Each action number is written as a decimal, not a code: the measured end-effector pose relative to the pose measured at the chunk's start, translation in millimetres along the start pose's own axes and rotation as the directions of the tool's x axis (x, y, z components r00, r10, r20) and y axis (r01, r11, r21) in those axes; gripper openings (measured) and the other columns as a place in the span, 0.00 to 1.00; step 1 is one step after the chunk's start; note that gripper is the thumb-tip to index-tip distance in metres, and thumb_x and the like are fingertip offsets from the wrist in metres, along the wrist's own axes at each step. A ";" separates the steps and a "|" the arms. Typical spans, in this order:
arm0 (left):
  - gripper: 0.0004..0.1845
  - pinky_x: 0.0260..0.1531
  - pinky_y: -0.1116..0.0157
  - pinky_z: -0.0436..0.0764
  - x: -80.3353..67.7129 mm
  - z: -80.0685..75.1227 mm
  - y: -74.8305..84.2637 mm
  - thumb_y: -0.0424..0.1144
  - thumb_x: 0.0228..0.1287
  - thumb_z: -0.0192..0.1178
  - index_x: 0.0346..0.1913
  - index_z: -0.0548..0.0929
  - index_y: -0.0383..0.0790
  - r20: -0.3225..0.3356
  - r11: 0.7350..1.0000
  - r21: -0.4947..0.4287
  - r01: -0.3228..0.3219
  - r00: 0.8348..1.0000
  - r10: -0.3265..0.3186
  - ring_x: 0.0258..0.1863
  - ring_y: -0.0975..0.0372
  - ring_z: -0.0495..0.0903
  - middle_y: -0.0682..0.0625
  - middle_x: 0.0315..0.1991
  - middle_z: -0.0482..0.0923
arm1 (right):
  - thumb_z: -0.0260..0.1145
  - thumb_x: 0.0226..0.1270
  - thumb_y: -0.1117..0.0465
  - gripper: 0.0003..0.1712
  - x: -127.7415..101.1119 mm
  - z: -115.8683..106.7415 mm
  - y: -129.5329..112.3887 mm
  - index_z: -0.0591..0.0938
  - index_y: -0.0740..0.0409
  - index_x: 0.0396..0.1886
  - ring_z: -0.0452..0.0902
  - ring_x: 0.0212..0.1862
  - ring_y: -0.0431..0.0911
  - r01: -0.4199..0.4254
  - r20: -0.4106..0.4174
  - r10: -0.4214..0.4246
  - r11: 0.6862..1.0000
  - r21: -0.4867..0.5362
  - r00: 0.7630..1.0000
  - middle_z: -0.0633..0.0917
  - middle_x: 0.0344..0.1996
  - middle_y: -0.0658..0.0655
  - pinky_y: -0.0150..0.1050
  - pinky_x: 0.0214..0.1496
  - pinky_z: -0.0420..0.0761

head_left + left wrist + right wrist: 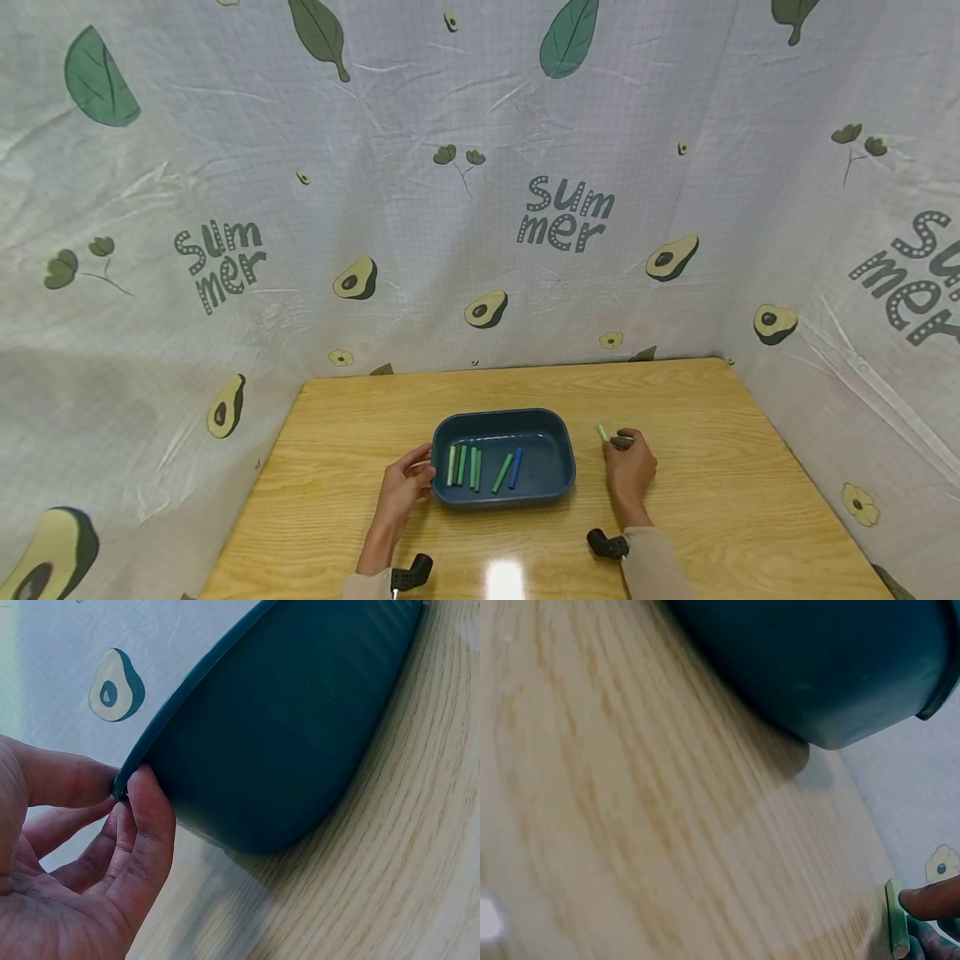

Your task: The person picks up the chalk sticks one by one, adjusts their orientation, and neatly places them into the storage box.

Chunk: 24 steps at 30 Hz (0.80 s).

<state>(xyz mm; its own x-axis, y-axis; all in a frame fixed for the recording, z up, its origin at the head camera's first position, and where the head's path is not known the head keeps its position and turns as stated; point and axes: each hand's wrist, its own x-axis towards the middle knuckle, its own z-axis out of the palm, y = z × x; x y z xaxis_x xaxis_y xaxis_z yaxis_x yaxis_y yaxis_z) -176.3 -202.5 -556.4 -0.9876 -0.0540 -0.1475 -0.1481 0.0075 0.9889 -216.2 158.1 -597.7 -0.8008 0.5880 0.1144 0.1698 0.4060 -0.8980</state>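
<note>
A dark blue rectangular tray [545,468] sits on the wooden table, with several short, chalk-like sticks lying apart inside. On its left is a pale green stick [451,465], then green ones, including a slanted stick [502,472], and a blue stick [515,468]. My left hand [401,492] pinches the tray's left rim between thumb and fingers, as the left wrist view shows up close. Right of the tray, my right hand [630,471] pinches a light green stick [898,922] low over the table. Part of that hand is outside the right wrist view.
The light wood table [360,417] stretches out around the tray on all sides. A white curtain [420,217] printed with avocados and leaves hangs behind the table and along both sides. Small black cameras [412,573] are strapped to both wrists.
</note>
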 end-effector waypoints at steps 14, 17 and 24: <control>0.25 0.29 0.62 0.83 1.3 -1.4 -3.0 0.24 0.66 0.55 0.67 0.72 0.30 -0.007 1.000 0.005 -0.005 1.000 0.005 0.44 0.56 0.80 0.32 0.58 0.71 | 0.67 0.60 0.65 0.17 -0.4 5.3 -3.0 0.81 0.65 0.49 0.83 0.35 0.63 0.070 -0.030 -0.074 0.990 -0.121 0.997 0.88 0.36 0.68 0.59 0.38 0.78; 0.25 0.30 0.62 0.83 1.9 -1.6 -2.5 0.25 0.66 0.55 0.67 0.72 0.32 -0.008 1.000 0.004 0.003 1.000 -0.003 0.45 0.55 0.80 0.33 0.59 0.72 | 0.67 0.60 0.65 0.16 0.5 5.1 -3.0 0.81 0.64 0.49 0.83 0.35 0.62 0.067 -0.030 -0.071 0.990 -0.122 0.997 0.88 0.36 0.68 0.58 0.38 0.78; 0.25 0.30 0.62 0.83 2.2 -1.7 -2.8 0.25 0.67 0.55 0.66 0.73 0.32 -0.006 1.000 0.014 -0.003 1.000 0.003 0.43 0.58 0.79 0.34 0.58 0.73 | 0.66 0.62 0.64 0.18 1.5 -0.9 -3.1 0.81 0.64 0.51 0.83 0.36 0.62 0.059 0.017 -0.057 0.995 -0.083 0.998 0.87 0.38 0.69 0.58 0.39 0.78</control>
<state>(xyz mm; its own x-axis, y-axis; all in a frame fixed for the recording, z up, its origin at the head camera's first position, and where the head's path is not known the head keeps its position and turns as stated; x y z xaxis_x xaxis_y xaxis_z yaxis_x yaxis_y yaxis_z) -178.0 -204.4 -559.4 -0.9877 -0.0597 -0.1443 -0.1458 0.0220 0.9891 -217.4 158.4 -594.3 -0.8188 0.5517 0.1586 0.1696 0.4964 -0.8513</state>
